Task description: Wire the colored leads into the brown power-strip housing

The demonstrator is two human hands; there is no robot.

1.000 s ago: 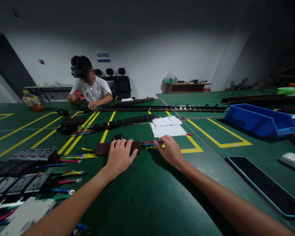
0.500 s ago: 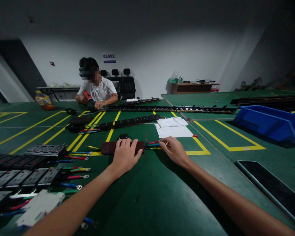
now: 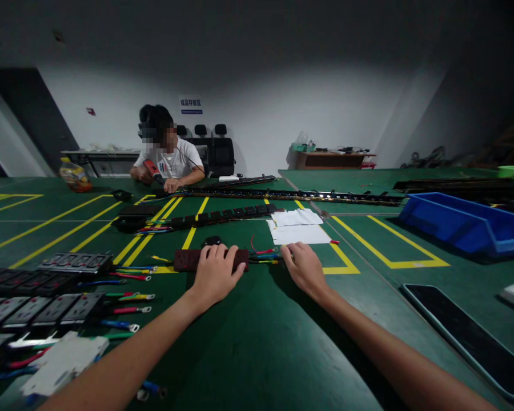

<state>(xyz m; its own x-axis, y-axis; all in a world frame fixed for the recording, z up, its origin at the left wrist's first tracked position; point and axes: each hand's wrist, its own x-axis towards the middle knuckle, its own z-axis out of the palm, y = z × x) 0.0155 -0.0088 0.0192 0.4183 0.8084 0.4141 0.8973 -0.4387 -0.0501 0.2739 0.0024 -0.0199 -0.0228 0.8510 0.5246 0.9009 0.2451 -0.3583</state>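
**Q:** Why is the left hand [image 3: 216,274] spread over the dark socket strip [image 3: 188,260]?

**A:** Its fingers clamp over the strip's right end and press it onto the green table [image 3: 257,342], likely so it cannot slide. The right hand [image 3: 303,268], close beside it, pinches the coloured wires [image 3: 263,256] leaving that end.

**Q:** And around them?

**A:** Wired socket modules [image 3: 47,308] lie in rows at left. A co-worker [image 3: 171,162] sits at the far side.

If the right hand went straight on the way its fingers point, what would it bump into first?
The coloured wires: the right hand points left and slightly away, its fingers seemingly touching them. Beyond lies the strip under the left hand.
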